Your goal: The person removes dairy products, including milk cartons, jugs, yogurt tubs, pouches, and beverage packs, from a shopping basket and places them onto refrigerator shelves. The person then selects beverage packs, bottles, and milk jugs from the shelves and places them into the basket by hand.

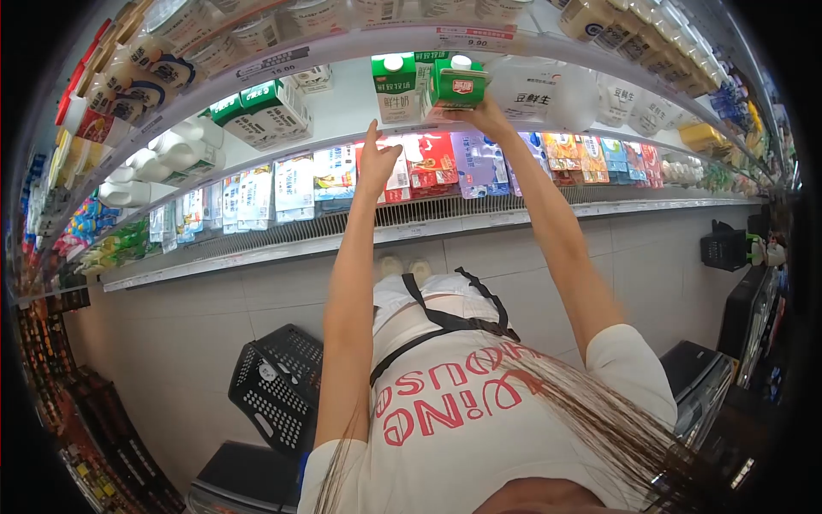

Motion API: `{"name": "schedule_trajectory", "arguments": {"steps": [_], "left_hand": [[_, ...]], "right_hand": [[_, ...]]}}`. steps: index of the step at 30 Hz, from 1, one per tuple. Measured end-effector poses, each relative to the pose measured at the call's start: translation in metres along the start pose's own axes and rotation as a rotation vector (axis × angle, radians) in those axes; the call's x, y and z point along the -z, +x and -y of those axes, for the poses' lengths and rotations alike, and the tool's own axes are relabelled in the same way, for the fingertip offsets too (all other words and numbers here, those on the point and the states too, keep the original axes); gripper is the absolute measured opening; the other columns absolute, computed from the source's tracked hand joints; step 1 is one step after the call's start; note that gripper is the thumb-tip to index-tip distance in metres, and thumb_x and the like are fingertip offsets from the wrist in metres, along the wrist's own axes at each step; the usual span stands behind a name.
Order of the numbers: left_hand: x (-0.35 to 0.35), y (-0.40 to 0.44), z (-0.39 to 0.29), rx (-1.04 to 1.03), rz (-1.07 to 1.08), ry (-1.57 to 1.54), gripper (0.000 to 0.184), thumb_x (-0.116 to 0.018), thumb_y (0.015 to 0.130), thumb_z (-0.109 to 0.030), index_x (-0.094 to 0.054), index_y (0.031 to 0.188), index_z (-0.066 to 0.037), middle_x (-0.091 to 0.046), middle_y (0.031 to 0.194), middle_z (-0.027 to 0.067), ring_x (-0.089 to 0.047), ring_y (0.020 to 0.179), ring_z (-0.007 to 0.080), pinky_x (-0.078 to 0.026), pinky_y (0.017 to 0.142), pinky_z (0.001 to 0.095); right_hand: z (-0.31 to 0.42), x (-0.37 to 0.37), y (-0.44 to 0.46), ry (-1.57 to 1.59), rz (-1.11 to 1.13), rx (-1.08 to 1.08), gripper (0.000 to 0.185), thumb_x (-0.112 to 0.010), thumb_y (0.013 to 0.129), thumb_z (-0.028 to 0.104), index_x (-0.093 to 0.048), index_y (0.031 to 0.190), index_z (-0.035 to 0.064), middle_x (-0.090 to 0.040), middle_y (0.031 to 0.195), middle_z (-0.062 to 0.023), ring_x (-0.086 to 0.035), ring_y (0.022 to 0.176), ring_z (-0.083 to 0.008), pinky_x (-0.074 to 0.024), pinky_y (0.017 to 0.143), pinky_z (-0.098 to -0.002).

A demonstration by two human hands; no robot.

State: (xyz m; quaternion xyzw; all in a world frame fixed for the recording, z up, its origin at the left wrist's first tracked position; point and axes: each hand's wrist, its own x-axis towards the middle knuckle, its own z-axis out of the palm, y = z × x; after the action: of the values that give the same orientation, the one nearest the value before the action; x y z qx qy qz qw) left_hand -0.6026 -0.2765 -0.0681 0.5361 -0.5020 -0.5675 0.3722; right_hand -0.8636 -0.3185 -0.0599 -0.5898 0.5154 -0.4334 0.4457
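Observation:
My right hand is wrapped round the lower right side of a green-topped milk carton with a white cap, which tilts at the front of the shelf. Its fingers are partly hidden behind the carton. Close on its left stands another green and white milk carton, upright, also with a white cap. My left hand hovers at the shelf's front edge just below that upright carton, apart from it. Its index finger stretches toward the carton, the thumb stands away, and nothing is in the hand.
Flat colourful packs fill the lower shelf. Milk cartons lie left, white soy-milk packages right. A shelf with a price label overhangs both hands. A dark perforated basket sits on the floor behind me at left.

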Motion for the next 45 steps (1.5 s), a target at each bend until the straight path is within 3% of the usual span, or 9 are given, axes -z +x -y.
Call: {"name": "schedule_trajectory", "arguments": {"steps": [10,17,20,25,33,36,39,41,45], "left_hand": [[0.017,0.073,-0.019,-0.221,-0.039,0.101,0.104,-0.076,0.072,-0.014,-0.009,0.151,-0.008,-0.025,0.149,0.0271,-0.049,0.121,0.0384,-0.046,0.094,0.0384],[0.018,0.122,-0.01,-0.369,0.137,0.133,0.102,-0.084,0.061,-0.018,-0.024,0.142,-0.005,-0.04,0.139,0.0205,-0.052,0.117,0.0336,-0.043,0.095,0.0415],[0.012,0.126,-0.012,-0.342,0.108,0.104,0.104,-0.087,0.055,-0.015,-0.026,0.139,-0.008,-0.042,0.137,0.0173,-0.052,0.117,0.0333,-0.041,0.096,0.0467],[0.021,0.123,-0.017,-0.328,0.13,0.027,0.107,-0.089,0.048,-0.009,-0.029,0.136,-0.007,-0.047,0.131,0.0181,-0.057,0.111,0.0326,-0.05,0.091,0.04],[0.034,0.095,0.001,-0.453,0.044,-0.038,0.096,-0.088,0.051,-0.007,-0.035,0.131,-0.009,-0.05,0.126,0.0158,-0.057,0.108,0.0307,-0.051,0.088,0.0398],[0.029,0.102,0.012,-0.585,0.04,-0.007,0.094,-0.086,0.054,-0.001,-0.034,0.131,-0.009,-0.048,0.127,0.0157,-0.055,0.112,0.0336,-0.052,0.09,0.0409],[0.032,0.085,-0.007,-0.337,0.178,-0.219,0.091,-0.077,0.055,0.01,-0.033,0.133,-0.01,-0.042,0.132,0.0156,-0.048,0.122,0.0303,-0.038,0.107,0.0462],[0.036,0.091,-0.003,-0.422,0.149,-0.036,0.094,-0.071,0.058,0.014,-0.028,0.139,-0.01,-0.037,0.137,0.0181,-0.044,0.126,0.0383,-0.052,0.092,0.0419],[0.037,0.088,-0.017,-0.266,0.21,-0.214,0.086,-0.065,0.062,0.013,-0.032,0.137,-0.012,-0.042,0.133,0.0114,-0.053,0.115,0.0284,-0.05,0.089,0.0384]], "right_hand": [[-0.009,0.008,0.039,0.084,0.059,-0.223,0.11,-0.088,0.06,0.023,-0.021,0.148,0.0159,-0.035,0.147,-0.01,-0.045,0.126,-0.0303,-0.0466,0.094,-0.0458],[-0.012,0.009,0.038,-0.24,0.075,0.011,0.089,-0.085,0.066,0.027,-0.036,0.137,0.0083,-0.049,0.131,-0.0142,-0.052,0.117,-0.0263,-0.0493,0.087,-0.0411],[0.03,-0.003,0.024,-0.869,0.139,-0.232,0.064,-0.081,0.07,0.031,-0.054,0.116,-0.0043,-0.062,0.108,-0.018,-0.062,0.098,-0.0244,-0.0526,0.075,-0.0346],[0.031,-0.033,-0.003,-0.432,0.289,-0.561,0.067,-0.077,0.07,0.038,-0.056,0.111,-0.0115,-0.065,0.105,-0.025,-0.065,0.094,-0.0302,-0.0514,0.079,-0.0337],[-0.007,-0.09,0.038,-0.462,0.064,0.114,0.073,-0.077,0.068,0.011,-0.041,0.13,-0.0003,-0.059,0.119,-0.0193,-0.057,0.114,-0.0298,-0.0471,0.091,-0.0394],[0.001,-0.092,0.041,-0.4,0.031,0.186,0.08,-0.08,0.064,0.021,-0.042,0.132,-0.0009,-0.058,0.12,-0.024,-0.058,0.111,-0.0354,-0.0472,0.093,-0.0407],[0.01,-0.087,0.035,-0.406,0.027,0.17,0.073,-0.078,0.069,0.019,-0.042,0.13,0.0007,-0.061,0.115,-0.0238,-0.059,0.109,-0.0371,-0.0477,0.092,-0.0407],[0.016,-0.087,0.035,-0.403,0.033,0.168,0.07,-0.077,0.071,0.018,-0.043,0.13,0.0012,-0.063,0.112,-0.0236,-0.06,0.108,-0.038,-0.0481,0.091,-0.0414],[0.024,-0.099,0.035,-0.495,-0.03,0.164,0.061,-0.073,0.076,0.017,-0.042,0.123,-0.0062,-0.062,0.103,-0.0308,-0.06,0.101,-0.0438,-0.0489,0.086,-0.0458]]}}
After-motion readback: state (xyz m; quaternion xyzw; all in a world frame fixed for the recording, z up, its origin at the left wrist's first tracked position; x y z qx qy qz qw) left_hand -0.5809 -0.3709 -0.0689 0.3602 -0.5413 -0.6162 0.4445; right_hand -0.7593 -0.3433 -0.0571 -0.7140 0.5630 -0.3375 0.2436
